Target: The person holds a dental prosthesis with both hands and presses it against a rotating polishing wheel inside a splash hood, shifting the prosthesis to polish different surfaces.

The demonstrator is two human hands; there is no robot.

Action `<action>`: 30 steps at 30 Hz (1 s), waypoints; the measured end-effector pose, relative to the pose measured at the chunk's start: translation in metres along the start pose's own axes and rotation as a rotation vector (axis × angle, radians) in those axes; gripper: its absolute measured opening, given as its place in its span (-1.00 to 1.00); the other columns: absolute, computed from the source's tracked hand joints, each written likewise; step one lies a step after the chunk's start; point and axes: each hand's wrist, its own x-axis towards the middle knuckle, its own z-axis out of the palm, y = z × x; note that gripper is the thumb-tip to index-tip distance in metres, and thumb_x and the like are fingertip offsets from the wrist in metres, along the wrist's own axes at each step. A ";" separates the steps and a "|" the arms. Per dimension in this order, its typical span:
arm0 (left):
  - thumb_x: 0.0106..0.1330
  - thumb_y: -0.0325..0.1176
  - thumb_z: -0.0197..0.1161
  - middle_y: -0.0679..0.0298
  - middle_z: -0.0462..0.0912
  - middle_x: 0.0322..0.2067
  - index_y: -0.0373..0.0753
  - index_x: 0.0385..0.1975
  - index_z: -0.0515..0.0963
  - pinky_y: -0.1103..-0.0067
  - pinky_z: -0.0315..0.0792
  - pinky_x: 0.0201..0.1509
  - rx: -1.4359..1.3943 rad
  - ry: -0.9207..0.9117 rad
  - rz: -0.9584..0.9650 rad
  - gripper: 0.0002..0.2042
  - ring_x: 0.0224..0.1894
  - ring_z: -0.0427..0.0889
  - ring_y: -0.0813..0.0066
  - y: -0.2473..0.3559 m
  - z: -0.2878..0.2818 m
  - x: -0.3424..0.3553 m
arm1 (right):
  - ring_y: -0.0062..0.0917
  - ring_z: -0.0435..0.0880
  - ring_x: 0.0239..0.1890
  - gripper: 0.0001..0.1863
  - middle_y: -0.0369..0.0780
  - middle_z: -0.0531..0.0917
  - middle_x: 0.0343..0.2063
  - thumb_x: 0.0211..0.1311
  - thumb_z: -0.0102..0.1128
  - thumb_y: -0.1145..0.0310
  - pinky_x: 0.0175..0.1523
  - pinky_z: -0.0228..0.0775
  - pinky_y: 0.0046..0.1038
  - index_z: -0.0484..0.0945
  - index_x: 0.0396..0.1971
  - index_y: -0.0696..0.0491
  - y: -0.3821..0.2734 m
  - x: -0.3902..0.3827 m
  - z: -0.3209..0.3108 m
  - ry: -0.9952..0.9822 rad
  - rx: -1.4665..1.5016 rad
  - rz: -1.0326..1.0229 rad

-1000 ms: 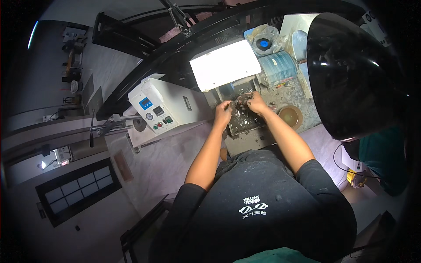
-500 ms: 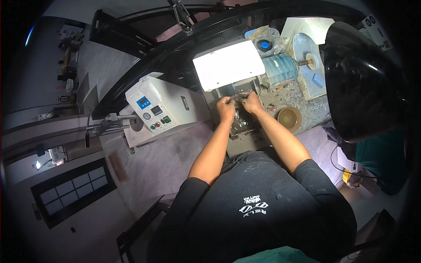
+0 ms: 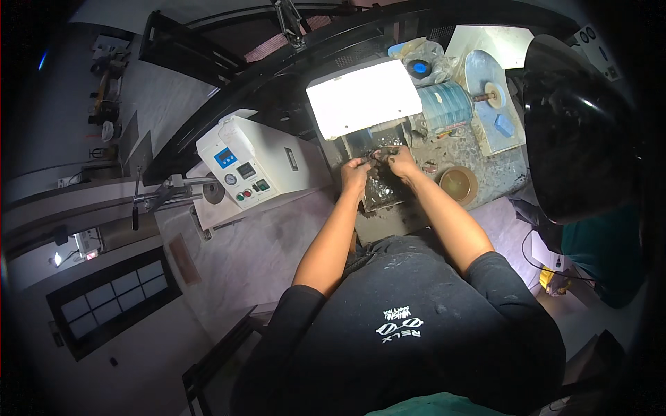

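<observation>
My left hand (image 3: 354,173) is closed, its fingertips pinched at a small dark piece (image 3: 377,156) that is too small to name. From the other side my right hand (image 3: 402,165) is closed with its fingers dirty, at the same piece. Both hands are just below the front edge of a bright white machine cover (image 3: 364,98). Under them lies a wet, shiny tray (image 3: 383,194) smeared with dark grime. What sits beneath the cover is mostly hidden.
A bowl (image 3: 474,186) of murky liquid stands right of my right hand. Behind it are a turquoise motor (image 3: 445,107), a pale wheel (image 3: 495,96) on a shaft and a blue block (image 3: 504,125). A white control box (image 3: 260,166) stands left; a large black shape (image 3: 576,132) fills the right.
My hands have come slightly lower and away from the cover, the left one most. More of the small piece between the fingers shows. The whole view has shifted a little.
</observation>
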 end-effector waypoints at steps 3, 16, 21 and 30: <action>0.01 -0.65 0.09 0.28 0.54 -0.46 -0.33 -0.37 0.51 0.66 0.37 -0.36 -0.131 -0.028 -0.111 -0.82 -0.45 0.48 0.56 0.012 0.005 -0.003 | -0.58 0.56 -0.42 -0.87 -0.22 0.65 -0.47 -0.10 0.27 0.50 -0.24 0.35 -0.58 0.62 -0.46 0.19 -0.007 -0.001 -0.008 -0.023 -0.135 -0.008; 0.10 -0.62 -0.04 0.21 0.49 -0.23 -0.31 -0.17 0.40 0.56 0.34 -0.04 -0.416 -0.041 -0.352 -0.73 -0.18 0.48 0.44 0.018 0.009 0.000 | -0.37 0.59 -0.34 -0.80 -0.11 0.62 -0.45 -0.15 0.10 0.59 -0.18 0.38 -0.47 0.55 -0.41 0.16 -0.003 0.013 -0.025 -0.227 -0.648 -0.187; 0.11 -0.63 -0.15 0.21 0.53 -0.25 -0.30 -0.24 0.45 0.53 0.39 -0.05 -0.223 -0.121 -0.267 -0.73 -0.20 0.51 0.41 -0.013 -0.008 0.030 | -0.34 0.59 -0.33 -0.79 -0.08 0.61 -0.46 -0.17 0.04 0.61 -0.18 0.39 -0.45 0.53 -0.42 0.20 -0.018 0.018 -0.028 -0.214 -0.827 -0.261; 0.06 -0.67 -0.15 0.19 0.54 -0.30 -0.35 -0.26 0.45 0.57 0.35 -0.03 -0.467 -0.133 -0.247 -0.72 -0.22 0.51 0.43 -0.032 -0.003 0.032 | -0.51 0.54 -0.42 -0.79 -0.17 0.63 -0.48 -0.09 0.02 0.57 -0.26 0.35 -0.51 0.59 -0.41 0.21 -0.025 0.004 -0.018 0.176 -0.139 0.050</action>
